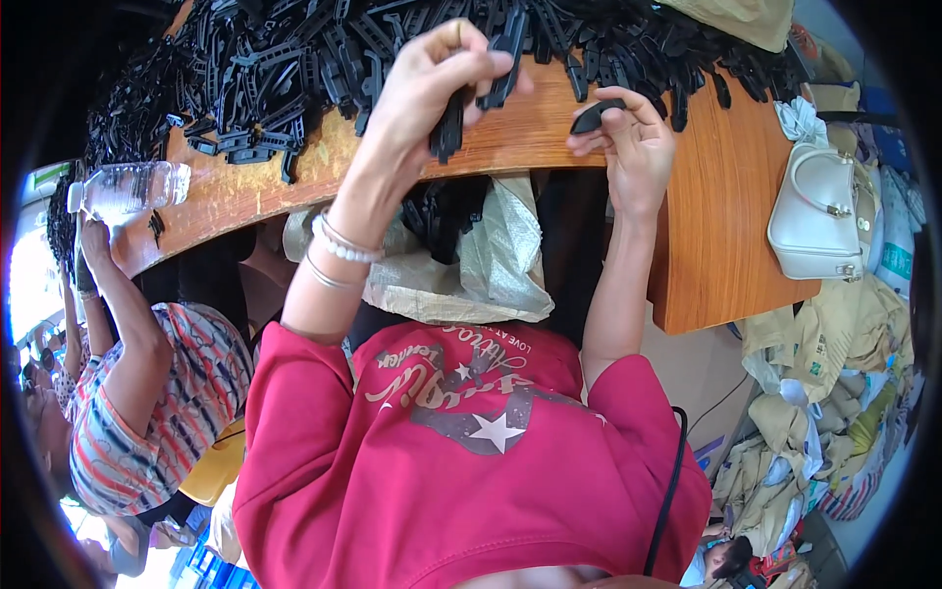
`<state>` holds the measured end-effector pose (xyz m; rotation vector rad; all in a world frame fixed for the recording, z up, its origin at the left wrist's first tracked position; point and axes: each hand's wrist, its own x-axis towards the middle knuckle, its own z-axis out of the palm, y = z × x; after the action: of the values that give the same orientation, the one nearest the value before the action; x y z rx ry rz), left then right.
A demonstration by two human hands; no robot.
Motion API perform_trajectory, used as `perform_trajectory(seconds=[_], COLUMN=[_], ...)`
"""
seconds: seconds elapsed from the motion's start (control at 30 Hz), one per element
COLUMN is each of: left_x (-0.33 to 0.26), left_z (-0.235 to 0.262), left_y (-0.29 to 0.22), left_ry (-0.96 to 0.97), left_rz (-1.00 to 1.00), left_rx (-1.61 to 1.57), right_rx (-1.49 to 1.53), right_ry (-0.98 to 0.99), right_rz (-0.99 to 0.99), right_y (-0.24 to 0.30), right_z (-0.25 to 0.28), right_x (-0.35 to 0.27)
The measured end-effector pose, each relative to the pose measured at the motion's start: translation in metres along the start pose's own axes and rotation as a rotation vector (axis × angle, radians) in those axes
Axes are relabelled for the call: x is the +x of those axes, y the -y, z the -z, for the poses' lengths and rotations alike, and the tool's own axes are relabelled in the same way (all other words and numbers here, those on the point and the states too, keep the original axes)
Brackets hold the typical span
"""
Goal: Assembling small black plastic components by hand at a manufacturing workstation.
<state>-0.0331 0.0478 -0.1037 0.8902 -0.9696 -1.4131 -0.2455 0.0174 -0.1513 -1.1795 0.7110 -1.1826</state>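
My left hand (432, 83) is raised over the wooden table (235, 182), thumb and fingers closed on a long black plastic part (508, 64). A second black plastic piece (448, 130) hangs below the same palm, partly hidden by the hand. To the right, my right hand (640, 152) pinches a small curved black plastic piece (595, 117) between thumb and fingers. The two hands are apart. Behind them, a wide heap of similar black plastic parts (285, 74) covers the far side of the table.
Below the table edge an open woven sack (505, 260) holds black parts. A clear plastic bottle (132, 188) lies at the left, next to a co-worker in a striped top (162, 402). A white handbag (814, 211) stands at the right, above piled sacks (785, 432).
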Motion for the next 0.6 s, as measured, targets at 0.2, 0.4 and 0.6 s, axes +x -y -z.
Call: perform_trajectory(seconds=[0.2,0.4,0.6], left_x=[-0.036,-0.045,-0.055], left_z=[0.004,-0.012,-0.008], left_y=[0.023,0.016,0.007], left_ry=[-0.012,-0.149,-0.175], left_rz=[0.153,0.198,0.225], left_rx=[-0.427,0.026,0.208], right_rx=[0.047,-0.134,-0.356], right_ry=[0.202,0.201,0.069], right_rz=[-0.081,0.018,0.079], right_y=[0.018,0.025,0.015], right_z=[-0.015,-0.034,-0.044], right_x=[-0.015,-0.024,-0.032])
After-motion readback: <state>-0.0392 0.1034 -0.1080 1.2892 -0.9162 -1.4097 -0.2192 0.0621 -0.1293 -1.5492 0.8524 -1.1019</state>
